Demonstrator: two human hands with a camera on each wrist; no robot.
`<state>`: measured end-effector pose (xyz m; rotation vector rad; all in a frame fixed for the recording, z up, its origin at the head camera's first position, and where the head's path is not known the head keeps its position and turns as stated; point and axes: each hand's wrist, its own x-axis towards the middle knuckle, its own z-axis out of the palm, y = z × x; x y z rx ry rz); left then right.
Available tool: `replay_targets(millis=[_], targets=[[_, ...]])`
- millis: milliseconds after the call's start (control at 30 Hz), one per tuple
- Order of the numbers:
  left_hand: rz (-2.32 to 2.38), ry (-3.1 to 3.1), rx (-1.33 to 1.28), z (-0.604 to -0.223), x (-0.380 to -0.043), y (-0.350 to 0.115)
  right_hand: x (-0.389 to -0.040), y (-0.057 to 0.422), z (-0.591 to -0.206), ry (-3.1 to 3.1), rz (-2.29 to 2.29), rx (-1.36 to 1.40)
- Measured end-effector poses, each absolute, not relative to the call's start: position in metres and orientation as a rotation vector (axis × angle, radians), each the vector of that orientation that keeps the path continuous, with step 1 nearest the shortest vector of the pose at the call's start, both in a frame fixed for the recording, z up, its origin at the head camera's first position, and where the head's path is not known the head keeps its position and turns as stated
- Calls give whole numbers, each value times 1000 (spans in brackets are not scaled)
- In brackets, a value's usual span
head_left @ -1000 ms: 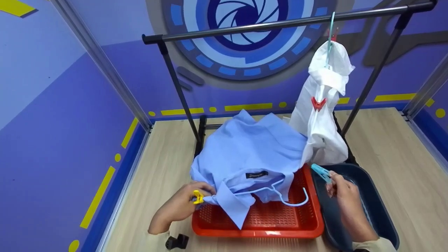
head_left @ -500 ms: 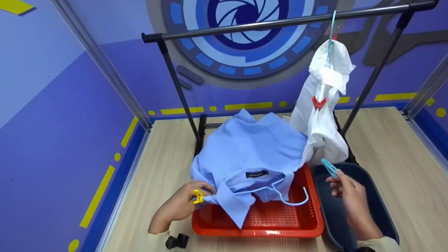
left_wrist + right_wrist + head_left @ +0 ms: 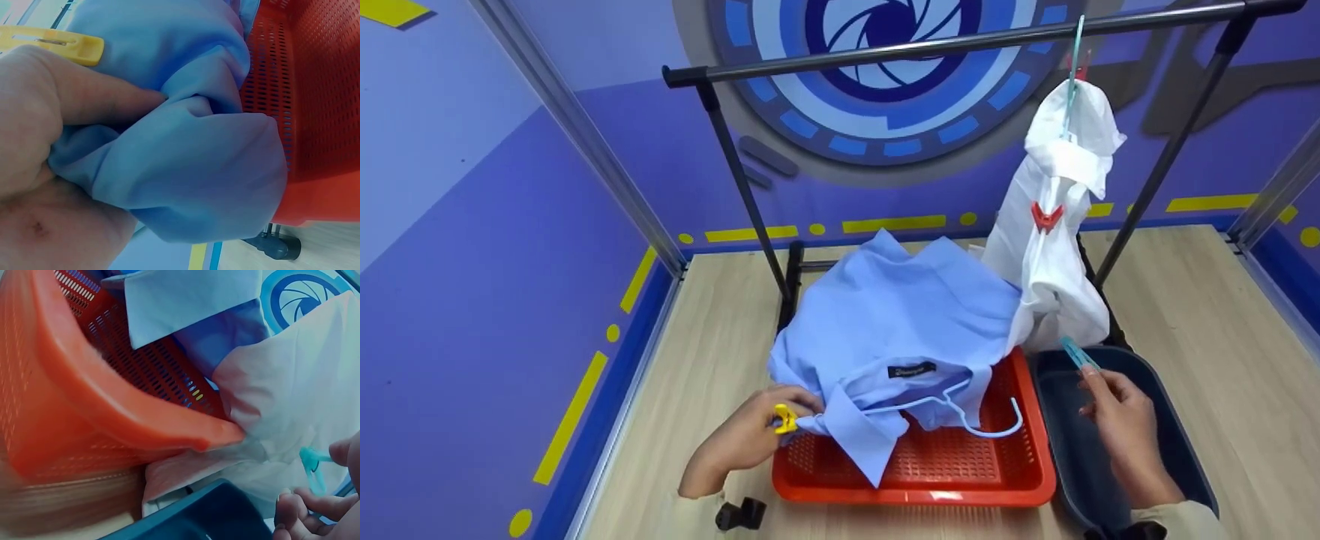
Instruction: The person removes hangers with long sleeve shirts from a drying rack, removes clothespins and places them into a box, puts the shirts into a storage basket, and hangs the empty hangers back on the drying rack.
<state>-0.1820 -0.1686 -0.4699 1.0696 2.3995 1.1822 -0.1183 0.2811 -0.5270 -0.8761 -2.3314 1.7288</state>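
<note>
A light blue shirt (image 3: 907, 307) lies over the red basket (image 3: 915, 495), with a light blue hanger (image 3: 996, 434) inside its collar and the hook out to the right. My left hand (image 3: 754, 429) grips bunched fabric at the shirt's left side. Beside its fingers a yellow clothespin (image 3: 785, 419) sits on the shirt; in the left wrist view this clothespin (image 3: 62, 45) shows above the thumb side. Over the dark tray (image 3: 1057, 450), my right hand (image 3: 1129, 420) pinches a teal clothespin (image 3: 1078, 352). The right wrist view shows that clothespin (image 3: 313, 471) between thumb and fingers, close to white cloth.
A black rail (image 3: 885, 52) crosses above on two posts. From its right part hangs a white shirt (image 3: 1050, 262) on a teal hanger (image 3: 1074, 75), with red clothespins (image 3: 1045, 217) on it. Purple printed walls (image 3: 510, 300) enclose the wooden tabletop (image 3: 712, 322).
My right hand has moved rightward with the teal clothespin, away from the blue shirt and basket. The left hand keeps its grip on the shirt in the same place.
</note>
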Motion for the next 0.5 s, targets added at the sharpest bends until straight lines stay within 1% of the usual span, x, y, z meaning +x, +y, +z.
replay_targets(millis=[167,500], targets=[[1191,2412,1135,-472,-182,-169,-121,284,-532,-2359,1657,-885],[1191,2395,1053,-470,-180,-169,-122,290,-541,-2356,1676,-885]])
